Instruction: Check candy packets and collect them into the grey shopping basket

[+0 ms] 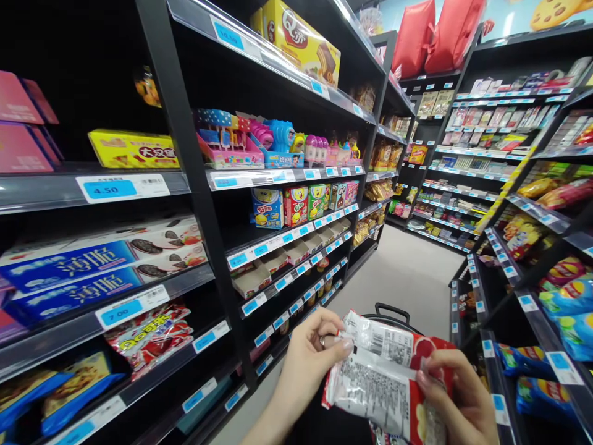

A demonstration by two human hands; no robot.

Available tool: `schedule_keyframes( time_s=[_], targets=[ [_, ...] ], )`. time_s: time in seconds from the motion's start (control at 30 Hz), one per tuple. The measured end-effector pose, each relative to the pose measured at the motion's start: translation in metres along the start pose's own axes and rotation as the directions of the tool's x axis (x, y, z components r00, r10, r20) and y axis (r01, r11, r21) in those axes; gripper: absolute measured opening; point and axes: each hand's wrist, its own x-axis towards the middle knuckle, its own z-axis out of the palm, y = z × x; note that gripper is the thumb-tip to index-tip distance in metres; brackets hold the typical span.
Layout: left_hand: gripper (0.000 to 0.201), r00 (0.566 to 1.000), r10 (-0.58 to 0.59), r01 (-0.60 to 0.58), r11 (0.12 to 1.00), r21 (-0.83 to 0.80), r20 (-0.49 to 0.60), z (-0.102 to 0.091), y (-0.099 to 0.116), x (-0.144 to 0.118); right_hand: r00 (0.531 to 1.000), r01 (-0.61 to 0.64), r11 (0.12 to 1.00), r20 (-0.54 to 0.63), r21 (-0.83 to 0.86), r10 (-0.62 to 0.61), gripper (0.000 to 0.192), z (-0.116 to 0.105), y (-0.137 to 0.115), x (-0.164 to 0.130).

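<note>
A red and silver candy packet (380, 377) is held up between both hands, its printed back with a barcode turned toward me. My left hand (319, 346) pinches the packet's left end, thumb on top; a ring shows on one finger. My right hand (451, 395) grips the right end, its thumb across the printed side. Just behind the packet a dark basket (393, 312) shows its rim and handle. Below it, part of another colourful packet is visible, mostly hidden. On a low shelf to the left lies a similar red candy packet (151, 337).
Black shelves line both sides of a grey-floored aisle (398, 259). Blue biscuit boxes (102, 272) and a yellow box (134, 148) stand at left, with lollipop displays (273, 142) further along. Bagged snacks (574, 303) fill the right shelves. Red bags (435, 37) sit high at the back.
</note>
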Motion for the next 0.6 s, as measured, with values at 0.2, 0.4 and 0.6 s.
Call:
schedule_keyframes(
  time_s=[0.2,0.4,0.6],
  targets=[
    [0.020,0.974,-0.215,0.224,0.959,-0.174,0.072,-0.006,-0.003,0.009,0.960,-0.273,0.929,0.138,0.248,0.245,0.025,0.004,-0.005,0.007],
    [0.032,0.958,-0.215,0.244,0.959,-0.145,0.189,-0.009,0.003,0.011,0.940,-0.317,0.840,0.261,0.440,0.219,0.036,-0.002,0.002,0.008],
    [0.015,0.998,0.047,-0.054,0.975,0.217,0.037,-0.005,-0.005,0.014,0.970,-0.202,0.895,0.210,0.399,0.125,0.048,-0.003,0.010,0.009]
  ],
)
